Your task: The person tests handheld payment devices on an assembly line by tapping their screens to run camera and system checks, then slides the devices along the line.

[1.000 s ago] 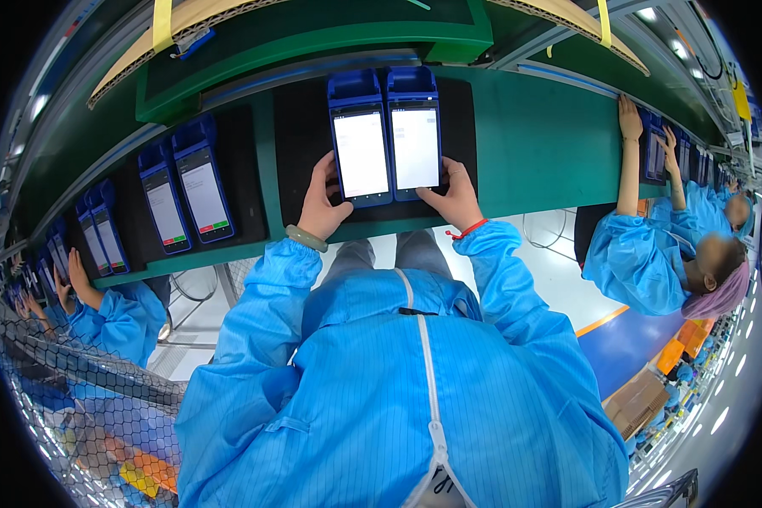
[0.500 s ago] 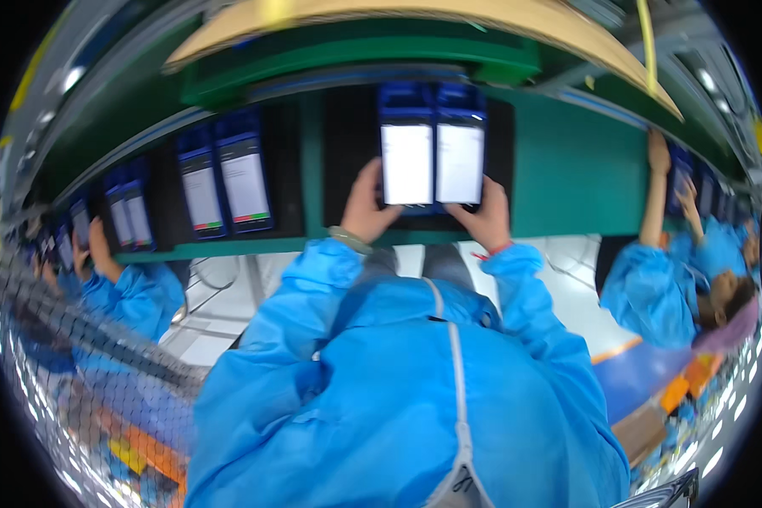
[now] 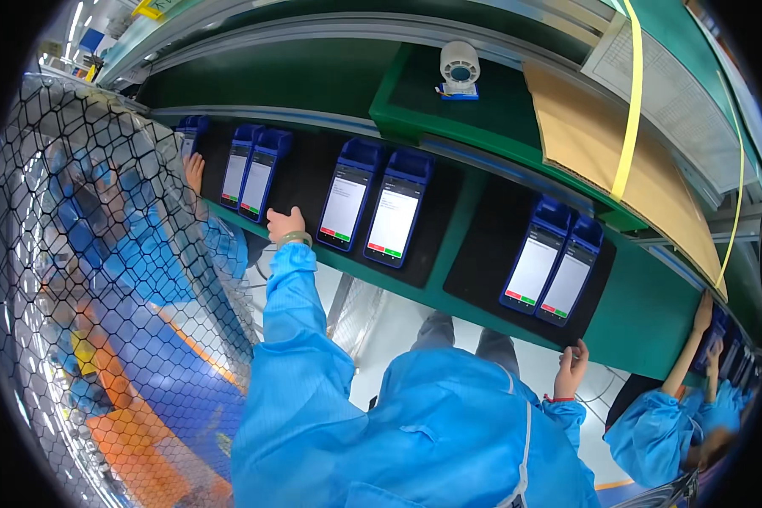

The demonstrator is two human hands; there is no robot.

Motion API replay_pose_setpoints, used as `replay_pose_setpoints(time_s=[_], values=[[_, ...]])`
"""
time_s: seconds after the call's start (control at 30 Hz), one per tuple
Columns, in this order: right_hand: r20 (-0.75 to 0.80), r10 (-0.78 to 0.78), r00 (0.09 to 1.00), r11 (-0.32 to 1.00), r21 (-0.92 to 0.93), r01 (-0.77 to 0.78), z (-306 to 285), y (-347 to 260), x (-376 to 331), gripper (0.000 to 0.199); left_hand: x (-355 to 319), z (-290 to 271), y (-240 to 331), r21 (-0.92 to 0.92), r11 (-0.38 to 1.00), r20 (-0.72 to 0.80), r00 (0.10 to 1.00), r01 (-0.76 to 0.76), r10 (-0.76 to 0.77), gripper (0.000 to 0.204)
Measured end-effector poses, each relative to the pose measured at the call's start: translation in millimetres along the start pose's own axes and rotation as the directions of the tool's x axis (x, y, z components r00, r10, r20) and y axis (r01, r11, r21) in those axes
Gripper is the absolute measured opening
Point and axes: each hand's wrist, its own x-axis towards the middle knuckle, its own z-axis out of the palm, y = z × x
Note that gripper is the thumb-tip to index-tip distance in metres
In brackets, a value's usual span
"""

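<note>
**Blue handhelds on black mats, my hands at the belt's edge**

Blue plastic cases frame every lit screen in front of me. The handheld terminals lie in pairs, face up, each pair on its own black mat [image 3: 483, 271], so that the screens can be read from where I stand and the cases do not slide on the green belt [image 3: 643, 326].

My left hand [image 3: 284, 225] is stretched out to the near edge of the middle mat, just beside the left terminal of the middle pair [image 3: 347, 206]. The fingers look curled and the hand seems to rest on the mat's rim; I cannot tell for sure whether it grips anything, but it holds no device. Its partner terminal [image 3: 394, 218] lies touching alongside, both showing white screens with red and green buttons at the bottom.

My right hand [image 3: 572, 369] is loosely open, fingers up against the belt's front edge, empty, just below the right-hand pair [image 3: 552, 264]. Those two screens are tilted the same way as the middle ones.

Further left another pair [image 3: 254, 173] sits by a co-worker's hand [image 3: 196, 172]. A second co-worker's arm [image 3: 694, 339] reaches up on the far right. Above, on a green shelf, stands a white tape reel [image 3: 459, 66], and beside it lies brown cardboard [image 3: 601, 140] with a yellow strap across it.
</note>
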Motion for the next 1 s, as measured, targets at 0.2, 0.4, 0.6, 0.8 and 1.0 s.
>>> replay_pose_setpoints(time_s=[0.2,0.4,0.6,0.8,1.0], values=[[-0.056,-0.003,0.998,1.0,0.021,0.004,6.1,-12.2,-7.0,0.037,12.5,-1.7,4.8,-0.606,0.709,-0.081,0.858,0.362,-0.508,0.056],[-0.093,-0.04,0.995,0.998,0.038,0.044,-2.0,-25.9,-10.5,0.035,115.3,30.3,-56.0,-0.157,0.987,0.326,0.945,0.017,0.036,0.08],[-0.012,-0.116,0.993,0.984,-0.14,0.113,-11.6,-49.9,-25.6,0.033,74.2,25.2,53.9,0.038,0.847,0.338,0.805,-0.53,0.488,0.071],[-0.022,-0.163,0.986,0.985,-0.055,0.161,23.3,-75.7,-39.0,0.032,1.7,39.3,46.4,-0.023,0.858,0.161,0.845,-0.513,0.51,0.064],[0.038,-0.168,0.985,0.976,-0.134,0.172,142.4,-113.9,-64.2,0.031,-30.8,62.4,6.6,-0.31,0.724,0.07,0.745,-0.616,0.664,0.056]])
